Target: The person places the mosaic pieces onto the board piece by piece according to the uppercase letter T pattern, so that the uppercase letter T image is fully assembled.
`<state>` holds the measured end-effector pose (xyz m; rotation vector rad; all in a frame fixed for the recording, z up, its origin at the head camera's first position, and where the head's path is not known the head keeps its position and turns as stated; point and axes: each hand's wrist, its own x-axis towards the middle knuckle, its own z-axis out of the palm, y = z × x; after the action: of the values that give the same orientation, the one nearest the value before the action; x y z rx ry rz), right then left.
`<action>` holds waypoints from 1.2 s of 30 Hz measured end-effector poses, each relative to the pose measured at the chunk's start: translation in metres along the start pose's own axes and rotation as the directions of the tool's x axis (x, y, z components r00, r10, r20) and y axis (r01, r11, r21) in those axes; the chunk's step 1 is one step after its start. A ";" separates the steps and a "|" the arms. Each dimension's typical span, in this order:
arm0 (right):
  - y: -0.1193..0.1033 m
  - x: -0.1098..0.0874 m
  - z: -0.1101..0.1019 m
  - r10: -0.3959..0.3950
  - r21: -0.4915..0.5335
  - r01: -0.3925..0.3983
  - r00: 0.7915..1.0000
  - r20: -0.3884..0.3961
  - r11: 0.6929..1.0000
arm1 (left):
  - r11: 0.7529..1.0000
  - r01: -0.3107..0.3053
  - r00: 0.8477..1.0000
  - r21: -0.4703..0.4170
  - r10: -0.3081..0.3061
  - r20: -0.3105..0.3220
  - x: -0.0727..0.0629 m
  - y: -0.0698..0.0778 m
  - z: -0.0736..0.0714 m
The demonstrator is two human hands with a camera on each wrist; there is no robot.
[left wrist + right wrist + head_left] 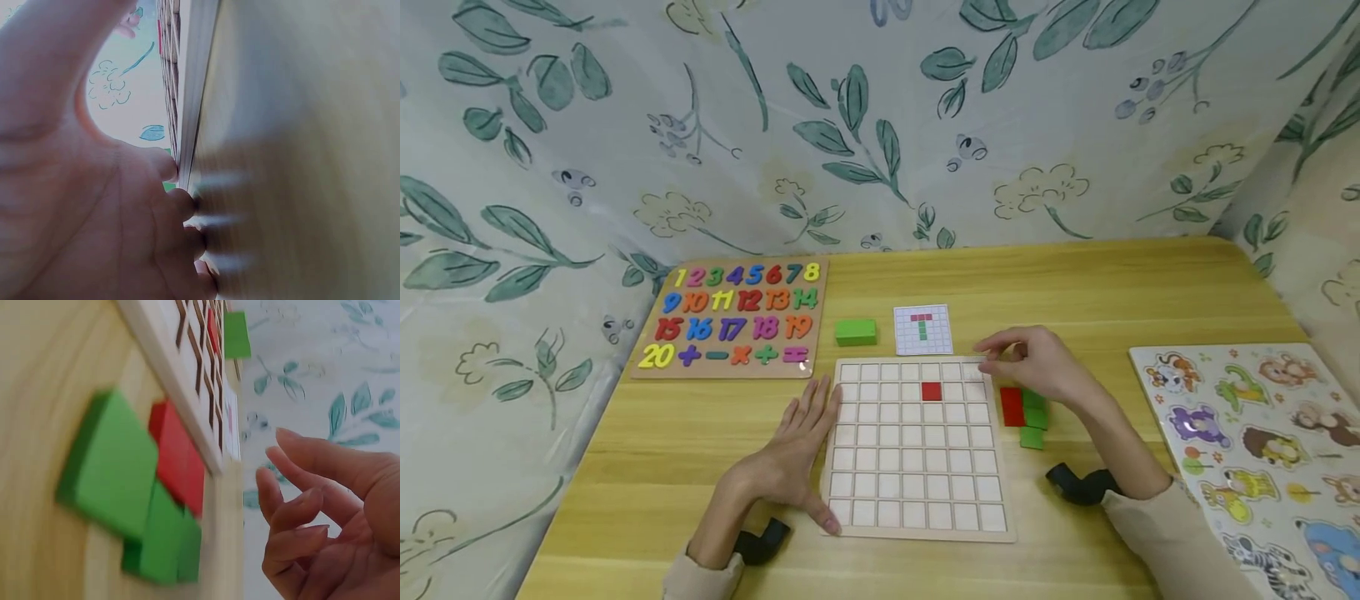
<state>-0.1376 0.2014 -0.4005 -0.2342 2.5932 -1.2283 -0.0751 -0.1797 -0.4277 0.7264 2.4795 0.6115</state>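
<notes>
A pale wooden grid board [912, 483] lies in front of me, with one red square tile [931, 391] in a cell of its second row from the top. My left hand [786, 467] is spread along the board's left side, its thumb at the near corner and its fingertips by the far part of that edge. Over the far right corner hovers my right hand [1026, 358], thumb and fingers bent loosely with a gap and nothing between them. Below it, beside the board, are red tiles [177, 453] and several green tiles [112, 469], bunched together.
Behind the board lie a pattern card [922, 330] showing a red and green T and a green block [856, 332]. A number puzzle board [722, 321] is at the left, an animal puzzle board [1255, 450] at the right. Leaf-patterned fabric [865, 150] backs the table.
</notes>
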 end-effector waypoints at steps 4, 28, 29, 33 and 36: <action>0.015 -0.004 -0.018 0.009 0.017 -0.010 0.998 0.064 1.000 | 1.000 -0.001 1.000 0.005 0.001 -0.002 -0.001 0.001 0.000; 0.043 0.003 -0.022 0.063 0.032 -0.068 0.989 0.136 0.997 | 1.000 -0.006 1.000 -0.003 0.006 -0.001 -0.002 -0.001 0.001; 0.043 0.003 -0.022 0.067 0.018 -0.069 0.991 0.114 0.997 | 1.000 -0.009 1.000 -0.005 0.009 -0.003 -0.001 -0.002 0.001; 0.044 0.002 -0.023 0.080 -0.009 -0.080 0.994 0.078 0.997 | 1.000 -0.016 1.000 -0.010 0.016 -0.006 -0.001 -0.002 0.001; 0.041 0.001 -0.024 0.079 -0.011 -0.078 0.990 0.115 0.997 | 1.000 -0.008 1.000 -0.001 0.008 -0.001 -0.001 -0.003 0.001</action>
<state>-0.1476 0.2447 -0.4184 -0.1963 2.4837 -1.1447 -0.0750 -0.1819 -0.4302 0.7357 2.4785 0.6164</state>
